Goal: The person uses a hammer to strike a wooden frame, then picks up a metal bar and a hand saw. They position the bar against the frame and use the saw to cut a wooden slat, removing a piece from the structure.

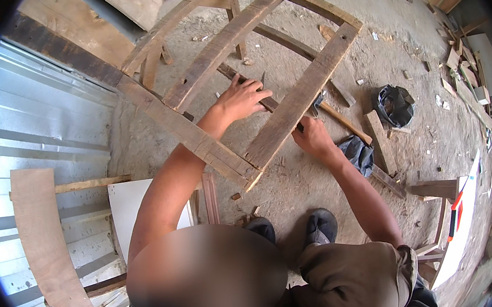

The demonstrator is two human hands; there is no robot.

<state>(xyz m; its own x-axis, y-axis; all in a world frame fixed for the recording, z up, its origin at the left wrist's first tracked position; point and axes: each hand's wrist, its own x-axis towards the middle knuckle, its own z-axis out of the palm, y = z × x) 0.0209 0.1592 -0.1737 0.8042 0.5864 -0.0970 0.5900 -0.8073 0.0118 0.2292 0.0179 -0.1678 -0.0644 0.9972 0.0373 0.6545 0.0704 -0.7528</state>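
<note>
A large frame of weathered wooden planks (197,137) stands on the dirt floor in front of me, with two slats across its top. My left hand (243,97) reaches down between those slats. Its fingers lie spread on a dark lower rail (227,72) inside the frame. My right hand (312,136) is closed by the outer edge of the right slat (306,97), pinching a small dark object (300,127) against the wood; I cannot tell what kind of object it is. A hammer (337,115) lies on the ground just beyond this hand.
A corrugated metal wall (36,126) runs along the left, with a curved wooden panel (44,244) and a white board (126,203) near it. A black bag (395,105), a dark cloth (358,153), wood offcuts and a small stool (439,191) lie on the right. My shoes (319,224) stand below the frame.
</note>
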